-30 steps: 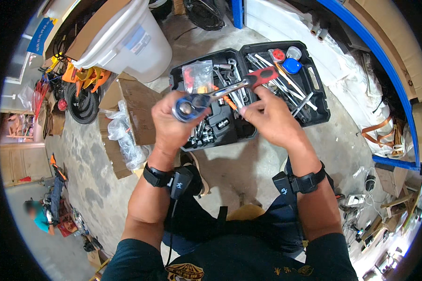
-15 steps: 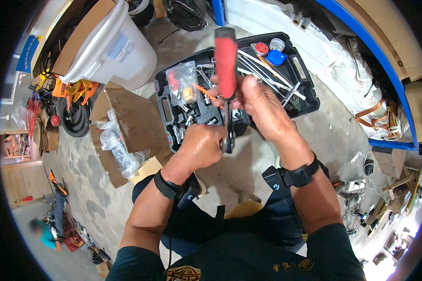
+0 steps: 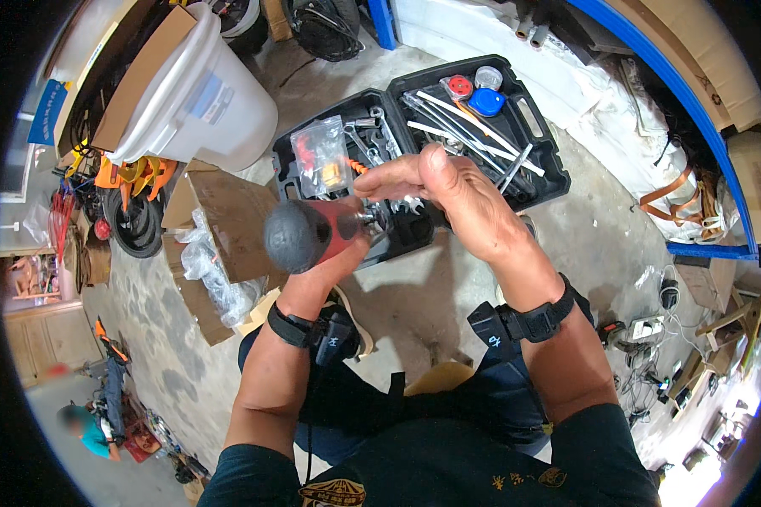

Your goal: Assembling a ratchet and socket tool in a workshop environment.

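A ratchet wrench with a red grip (image 3: pixel 343 226) and a rounded black butt end points up at me. Behind it, my left hand (image 3: pixel 340 264) is closed on the wrench, its fingers mostly hidden by the grip. My right hand (image 3: pixel 461 190) hovers just right of the wrench, fingers stretched out and thumb raised, holding nothing. Beyond both hands an open black tool case (image 3: pixel 552 156) lies on the floor. It holds spanners (image 3: pixel 387 127), a clear bag (image 3: pixel 319 152) with red and yellow pieces, white strips (image 3: pixel 499 145), a blue round-cornered item (image 3: pixel 486 102) and a red disc (image 3: pixel 459 86).
Left of the case stand an open cardboard box (image 3: pixel 241 207) with plastic wrap and a white bucket (image 3: pixel 245 110). White sheeting (image 3: pixel 592 118) and a blue frame (image 3: pixel 710 251) border the right. Cables and a power strip (image 3: pixel 647 328) lie lower right. Another person (image 3: pixel 93 431) is far left.
The wrench has swung left and tipped, its butt end now toward me. My right hand's fingers, bent near the grip before, are now straightened. My left hand has shifted slightly left.
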Demonstrator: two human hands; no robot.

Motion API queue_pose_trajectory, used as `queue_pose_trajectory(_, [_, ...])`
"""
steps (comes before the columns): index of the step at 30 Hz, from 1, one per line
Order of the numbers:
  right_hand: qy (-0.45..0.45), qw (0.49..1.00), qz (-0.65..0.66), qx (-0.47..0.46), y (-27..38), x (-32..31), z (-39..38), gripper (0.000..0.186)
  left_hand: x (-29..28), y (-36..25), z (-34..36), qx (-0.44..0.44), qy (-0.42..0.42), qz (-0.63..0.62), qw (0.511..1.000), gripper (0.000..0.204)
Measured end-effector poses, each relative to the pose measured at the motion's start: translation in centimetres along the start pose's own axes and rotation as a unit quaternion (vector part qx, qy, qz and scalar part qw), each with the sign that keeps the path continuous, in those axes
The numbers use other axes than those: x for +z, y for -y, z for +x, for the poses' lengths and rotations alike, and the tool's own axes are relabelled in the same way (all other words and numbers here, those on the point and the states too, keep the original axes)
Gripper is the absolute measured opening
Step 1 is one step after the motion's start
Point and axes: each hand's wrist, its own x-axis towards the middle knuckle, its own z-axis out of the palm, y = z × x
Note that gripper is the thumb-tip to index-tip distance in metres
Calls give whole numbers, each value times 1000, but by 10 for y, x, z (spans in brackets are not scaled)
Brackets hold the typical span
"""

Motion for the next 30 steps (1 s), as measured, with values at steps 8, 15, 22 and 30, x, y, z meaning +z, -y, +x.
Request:
queue_pose_trajectory(8, [68, 995, -23, -76, -5, 6, 1, 68, -11, -6, 7, -61, -30, -35, 997, 11])
queue_pose_trajectory(15, [59, 998, -10, -7, -3, 6, -1, 78, -14, -5, 10, -80, -51, -45, 995, 12])
queue_pose_trajectory(22, [-12, 998, -31, 47, -3, 0, -1, 76, -21, -8, 6, -113, -93, -122, 982, 9])
queue_pose_trajectory(30, [-42, 996, -34, 73, -4, -3, -1, 61, -32, 1, 9, -164, -221, -281, 919, 23])
